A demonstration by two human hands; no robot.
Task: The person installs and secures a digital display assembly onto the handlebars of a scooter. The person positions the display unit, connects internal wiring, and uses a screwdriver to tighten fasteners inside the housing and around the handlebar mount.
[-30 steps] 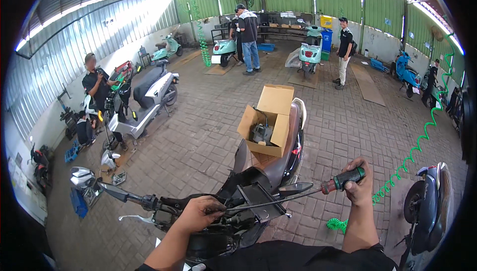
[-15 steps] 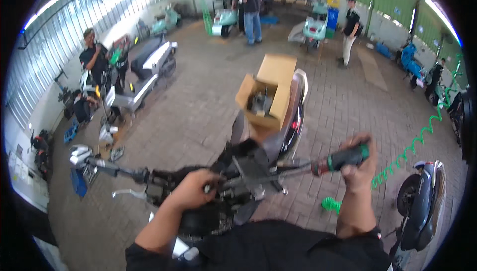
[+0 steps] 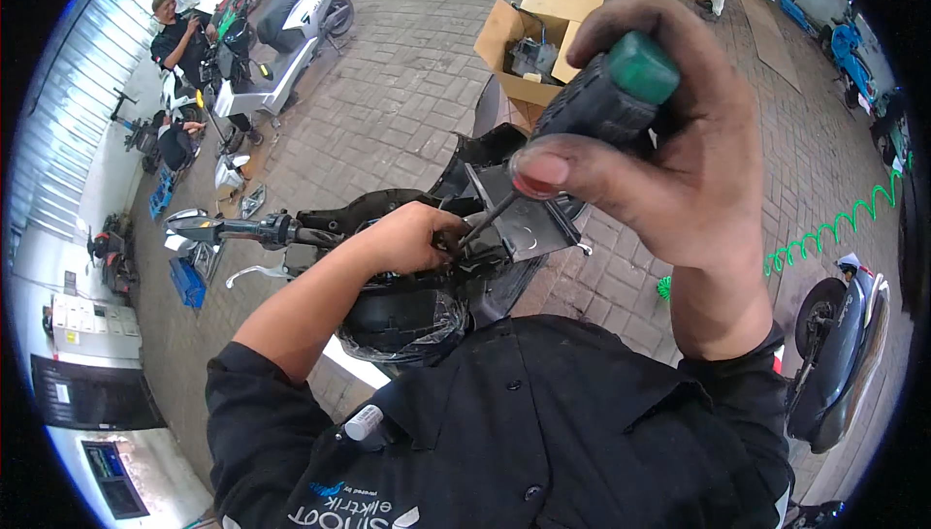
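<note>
My right hand (image 3: pixel 708 170), raised close to the camera, grips a screwdriver (image 3: pixel 596 107) by its black and green handle. Its thin shaft slants down to the left, toward the fingers of my left hand (image 3: pixel 419 238). Those fingers are curled at the middle of a partly stripped scooter's handlebar (image 3: pixel 320 235), and whatever they pinch is hidden. The screwdriver's tip is hard to make out beside them. A flat black plate (image 3: pixel 533 228) lies just right of the shaft. Below my left hand sits a round black front part (image 3: pixel 402 323) wrapped in clear plastic.
An open cardboard box (image 3: pixel 495 36) with dark parts stands on the scooter's seat. A blue crate (image 3: pixel 187 282) is on the floor at left. A coiled green hose (image 3: pixel 824 236) and a parked scooter (image 3: pixel 839 364) are at right. A person (image 3: pixel 175 39) stands far left beside a white scooter (image 3: pixel 281 73).
My right hand has lifted the screwdriver, so its handle now points up toward the camera and its shaft is steeper. My left hand stays at the handlebar. The view has tilted down.
</note>
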